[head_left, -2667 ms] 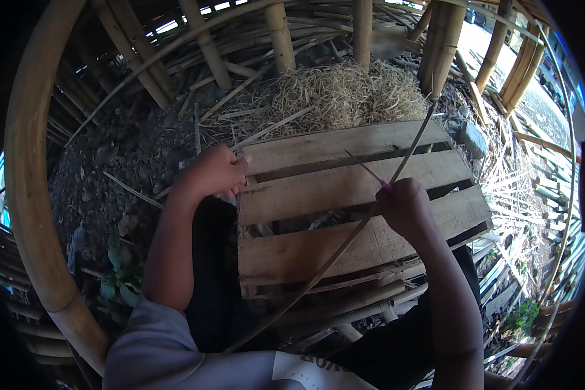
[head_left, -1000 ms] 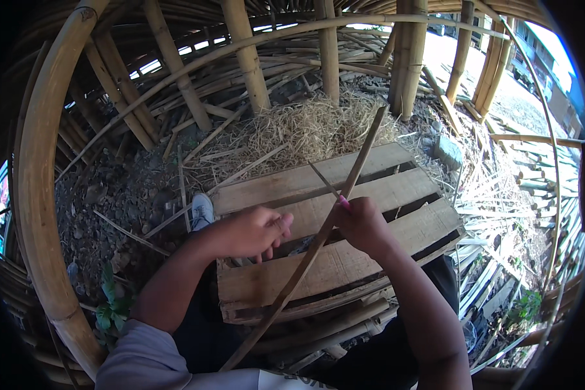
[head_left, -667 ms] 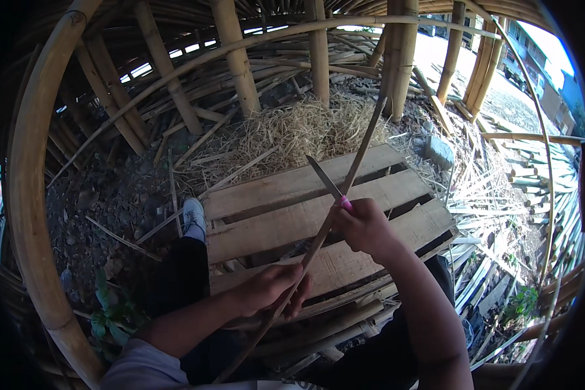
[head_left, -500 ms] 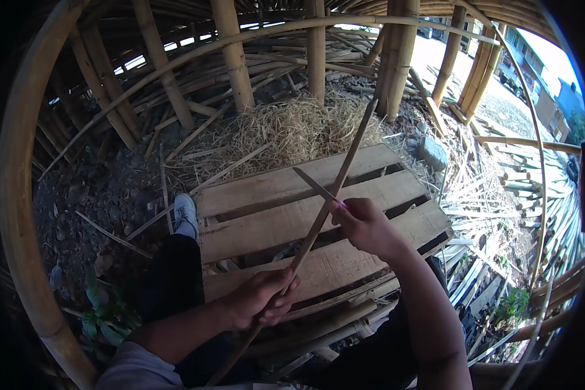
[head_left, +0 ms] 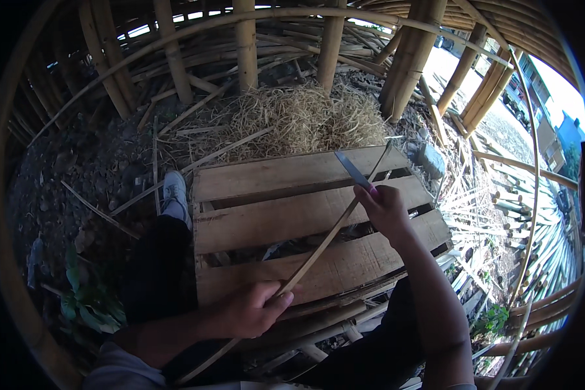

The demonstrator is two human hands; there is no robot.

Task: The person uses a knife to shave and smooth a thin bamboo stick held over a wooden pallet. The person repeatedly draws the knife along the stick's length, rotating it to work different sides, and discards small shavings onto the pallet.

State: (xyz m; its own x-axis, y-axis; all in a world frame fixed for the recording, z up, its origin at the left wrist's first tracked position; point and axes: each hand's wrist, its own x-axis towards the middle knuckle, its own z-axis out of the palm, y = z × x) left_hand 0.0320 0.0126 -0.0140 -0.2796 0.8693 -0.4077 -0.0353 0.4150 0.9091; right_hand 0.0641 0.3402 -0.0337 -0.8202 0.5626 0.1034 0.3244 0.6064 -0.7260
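Your knife (head_left: 353, 170) has shifted toward the far right corner of the crate (head_left: 260, 227); clamped in your right hand (head_left: 388, 209), it should run shallow along the strip (head_left: 322, 247) your left hand (head_left: 255, 311) grips.

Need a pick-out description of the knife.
Find the slatted wooden platform at centre, then the right hand above its right part. The knife juts up-left from that hand. Unlike the long, thin strip near it, it has a short grey blade and pink handle.
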